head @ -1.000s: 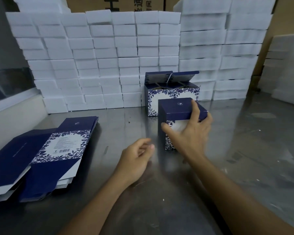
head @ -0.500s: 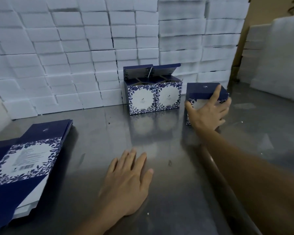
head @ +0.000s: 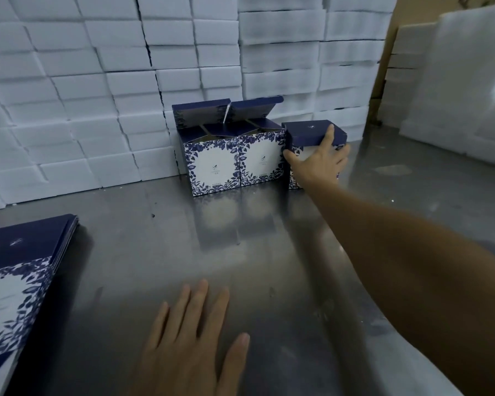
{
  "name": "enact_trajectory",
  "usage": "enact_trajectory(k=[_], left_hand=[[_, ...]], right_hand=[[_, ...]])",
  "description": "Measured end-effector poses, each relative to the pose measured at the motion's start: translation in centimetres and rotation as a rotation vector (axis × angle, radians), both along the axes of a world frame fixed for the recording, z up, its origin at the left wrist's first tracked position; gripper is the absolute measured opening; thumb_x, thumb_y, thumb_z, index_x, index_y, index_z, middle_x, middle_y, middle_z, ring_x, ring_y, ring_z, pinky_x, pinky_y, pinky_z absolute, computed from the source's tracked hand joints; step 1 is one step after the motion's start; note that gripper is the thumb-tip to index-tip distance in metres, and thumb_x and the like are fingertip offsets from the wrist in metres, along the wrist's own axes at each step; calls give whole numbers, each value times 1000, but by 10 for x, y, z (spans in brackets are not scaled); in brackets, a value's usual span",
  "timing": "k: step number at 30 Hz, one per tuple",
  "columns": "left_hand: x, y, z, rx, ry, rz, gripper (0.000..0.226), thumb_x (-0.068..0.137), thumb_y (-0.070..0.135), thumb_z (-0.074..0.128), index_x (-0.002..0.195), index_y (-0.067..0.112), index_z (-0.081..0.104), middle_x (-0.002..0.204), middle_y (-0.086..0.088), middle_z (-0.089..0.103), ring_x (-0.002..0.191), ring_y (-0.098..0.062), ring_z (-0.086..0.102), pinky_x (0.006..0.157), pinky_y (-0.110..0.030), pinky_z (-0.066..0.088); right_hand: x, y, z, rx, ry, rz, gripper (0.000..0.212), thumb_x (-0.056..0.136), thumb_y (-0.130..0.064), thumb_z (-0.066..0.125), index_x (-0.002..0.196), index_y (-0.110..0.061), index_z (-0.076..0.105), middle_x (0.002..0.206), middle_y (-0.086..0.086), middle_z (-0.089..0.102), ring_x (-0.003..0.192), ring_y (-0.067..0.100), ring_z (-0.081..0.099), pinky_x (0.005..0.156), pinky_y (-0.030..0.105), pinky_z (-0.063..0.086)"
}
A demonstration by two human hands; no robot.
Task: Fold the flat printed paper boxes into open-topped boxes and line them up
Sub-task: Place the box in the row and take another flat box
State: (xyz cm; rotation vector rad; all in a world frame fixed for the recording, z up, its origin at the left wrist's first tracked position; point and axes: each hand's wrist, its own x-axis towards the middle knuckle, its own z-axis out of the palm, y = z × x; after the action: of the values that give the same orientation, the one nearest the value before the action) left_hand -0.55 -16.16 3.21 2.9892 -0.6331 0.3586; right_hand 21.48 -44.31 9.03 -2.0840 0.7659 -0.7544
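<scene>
Two folded blue-and-white floral boxes [head: 212,164] stand side by side with lids up at the back of the steel table [head: 240,252], against the foam wall. A third box [head: 306,132], its dark blue face on top, sits against the right one. My right hand [head: 317,164] grips this third box, fingers curled over its top edge and thumb on its front. Flat on the table near me lies my left hand [head: 192,344], fingers straight, holding nothing. At the left edge lies a stack of flat printed boxes [head: 20,281].
White foam blocks [head: 97,95] are stacked as a wall along the table's back. More foam sheets [head: 457,90] lean at the right. A brown cardboard strip [head: 383,67] shows between them.
My right hand has carried the third box left and back until it sits against the two standing boxes. My left hand, loosely curled a second ago, now lies flat on the table.
</scene>
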Motion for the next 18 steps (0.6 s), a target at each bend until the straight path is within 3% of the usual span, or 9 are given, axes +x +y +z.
enact_trajectory(k=[6, 8, 12, 16, 18], left_hand=[[3, -1, -3, -11, 24, 0, 84, 100, 59, 7, 110, 13, 77, 119, -17, 70, 102, -43, 68, 91, -43, 34], [4, -1, -4, -2, 10, -2, 84, 100, 59, 7, 108, 13, 78, 116, -18, 71, 99, -44, 69, 90, -45, 36], [6, -2, -7, -1, -9, -11, 83, 100, 58, 8, 103, 15, 79, 111, -16, 73, 94, -42, 71, 81, -52, 56], [8, -3, -11, -20, -75, 1, 82, 99, 59, 10, 103, 16, 79, 112, -15, 73, 95, -42, 71, 88, -44, 37], [9, -3, -14, -47, -90, 5, 68, 95, 57, 25, 103, 16, 79, 112, -15, 73, 96, -41, 71, 87, -44, 36]], right_hand=[[19, 0, -6, 6, 7, 73, 104, 86, -58, 67, 157, -43, -8, 166, 13, -15, 152, 39, 4, 111, 63, 29], [25, 3, -9, 4, 15, 105, 101, 89, -58, 63, 157, -43, -10, 166, 14, -15, 150, 42, 12, 112, 61, 28], [33, 11, -18, -8, 37, 194, 91, 95, -53, 55, 156, -43, -11, 167, 14, -11, 143, 41, 36, 111, 54, 31], [37, 21, -27, -59, 91, 229, 81, 99, -51, 47, 158, -37, -6, 168, 13, 1, 143, 40, 36, 117, 57, 26], [35, 23, -34, -96, 115, 239, 79, 100, -50, 46, 159, -32, -3, 167, 14, 5, 145, 39, 32, 118, 56, 25]])
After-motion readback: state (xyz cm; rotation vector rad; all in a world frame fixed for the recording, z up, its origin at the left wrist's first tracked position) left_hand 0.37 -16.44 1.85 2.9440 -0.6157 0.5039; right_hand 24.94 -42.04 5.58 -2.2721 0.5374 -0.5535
